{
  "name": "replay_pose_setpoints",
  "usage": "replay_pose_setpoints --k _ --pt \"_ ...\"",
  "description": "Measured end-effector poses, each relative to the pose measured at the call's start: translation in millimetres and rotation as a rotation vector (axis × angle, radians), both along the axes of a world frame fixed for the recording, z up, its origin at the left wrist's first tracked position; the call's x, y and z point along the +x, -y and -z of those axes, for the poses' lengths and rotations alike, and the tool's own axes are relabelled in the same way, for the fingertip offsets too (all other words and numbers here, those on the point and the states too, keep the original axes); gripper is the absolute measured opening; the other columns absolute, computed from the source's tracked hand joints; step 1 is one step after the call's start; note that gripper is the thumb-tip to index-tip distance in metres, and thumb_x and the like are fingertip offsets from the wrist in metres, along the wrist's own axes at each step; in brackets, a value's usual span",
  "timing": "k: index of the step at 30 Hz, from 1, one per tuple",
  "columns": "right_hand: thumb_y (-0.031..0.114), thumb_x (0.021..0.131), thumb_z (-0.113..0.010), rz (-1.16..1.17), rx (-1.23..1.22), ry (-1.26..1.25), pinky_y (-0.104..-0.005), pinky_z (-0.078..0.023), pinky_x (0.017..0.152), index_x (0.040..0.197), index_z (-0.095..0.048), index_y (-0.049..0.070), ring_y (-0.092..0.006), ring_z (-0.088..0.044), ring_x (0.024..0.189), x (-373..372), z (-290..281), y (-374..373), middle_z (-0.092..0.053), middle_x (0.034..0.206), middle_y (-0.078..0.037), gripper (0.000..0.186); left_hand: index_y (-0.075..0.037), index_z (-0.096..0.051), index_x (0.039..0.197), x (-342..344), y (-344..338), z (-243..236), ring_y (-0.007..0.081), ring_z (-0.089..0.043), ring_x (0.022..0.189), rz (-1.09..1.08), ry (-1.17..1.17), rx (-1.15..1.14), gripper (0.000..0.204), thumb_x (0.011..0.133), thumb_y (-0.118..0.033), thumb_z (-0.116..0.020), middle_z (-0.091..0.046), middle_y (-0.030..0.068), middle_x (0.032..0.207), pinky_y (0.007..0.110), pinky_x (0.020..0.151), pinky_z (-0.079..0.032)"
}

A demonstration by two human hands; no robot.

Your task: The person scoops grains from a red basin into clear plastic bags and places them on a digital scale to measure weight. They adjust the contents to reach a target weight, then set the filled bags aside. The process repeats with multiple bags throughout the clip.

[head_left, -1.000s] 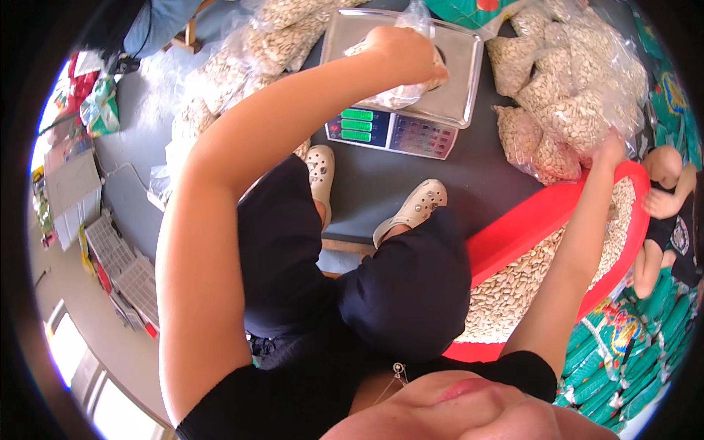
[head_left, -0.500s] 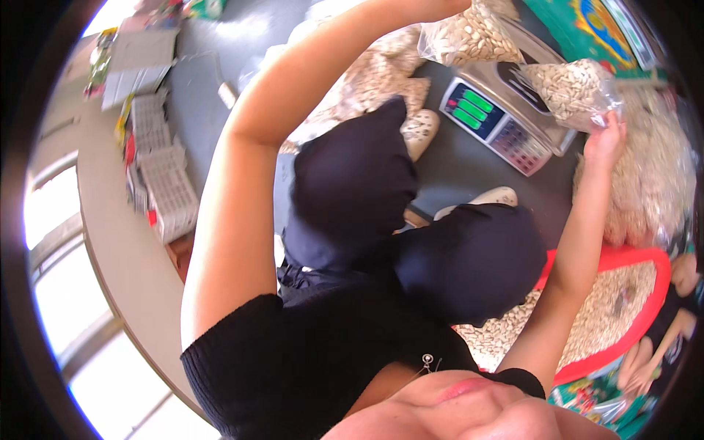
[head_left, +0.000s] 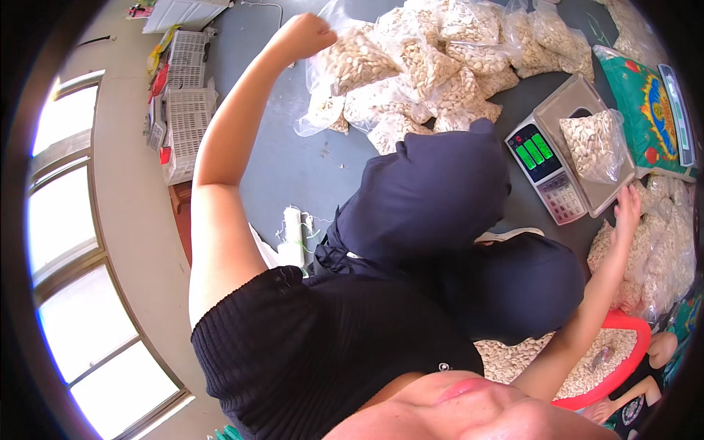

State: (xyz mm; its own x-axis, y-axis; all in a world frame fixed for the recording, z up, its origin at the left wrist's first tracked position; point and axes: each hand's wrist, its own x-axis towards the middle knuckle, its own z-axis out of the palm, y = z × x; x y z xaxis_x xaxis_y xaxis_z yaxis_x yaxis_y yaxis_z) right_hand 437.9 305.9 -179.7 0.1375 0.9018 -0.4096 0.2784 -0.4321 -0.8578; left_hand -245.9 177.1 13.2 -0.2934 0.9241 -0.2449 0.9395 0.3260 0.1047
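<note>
At the far left of the heap, my left hand (head_left: 306, 37) is closed at the edge of a clear plastic bag of pale seeds (head_left: 359, 60), which is smeared by motion. A second bag of seeds (head_left: 590, 143) rests on the metal pan of a digital scale (head_left: 561, 198), whose green display is lit. Just below that bag, my right hand (head_left: 627, 211) is beside the pan's near right corner. Its fingers are stretched out, and nothing shows in them. Several filled bags (head_left: 440, 73) lie heaped on the grey floor, left of the scale.
A red-rimmed tub (head_left: 639, 345) of loose seeds stands by my right knee. Behind my right hand are more filled bags (head_left: 660, 249). A green printed sack (head_left: 638, 95) lies right of the scale. White crates (head_left: 189, 132) line the left wall. Another person's arm (head_left: 634, 396) shows at lower right.
My left hand has moved left from beside the scale to the heap with a bag. My right hand has let go of the other bag, now on the pan. The view has shifted.
</note>
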Motion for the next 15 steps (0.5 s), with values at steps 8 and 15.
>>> replay_pose_setpoints --k 8,15 --pt "0.033 0.092 -0.060 0.039 -0.112 -0.065 -0.0343 -0.035 0.098 0.134 -0.046 0.011 -0.0186 -0.050 0.119 57.6 -7.3 44.2 -0.053 0.130 -0.007 0.049 -0.002 -0.056 0.061 -92.3 52.4 42.7 0.0373 -0.056 0.058 0.223 -0.185 -0.091 0.020 0.069 -0.020 -0.058 -0.056 0.0184 0.061 0.044 0.057 -0.046" --pt "0.029 0.094 -0.056 0.076 -0.070 -0.088 -0.0338 -0.040 0.098 0.134 -0.047 0.007 -0.0205 -0.051 0.120 49.9 -31.6 61.5 -0.054 0.131 -0.008 0.046 -0.004 -0.068 0.070 -106.6 83.6 148.9 0.0363 -0.063 0.068 0.288 -0.183 -0.249 0.028 0.077 -0.031 -0.062 -0.065 0.0165 0.071 0.046 0.066 -0.051"
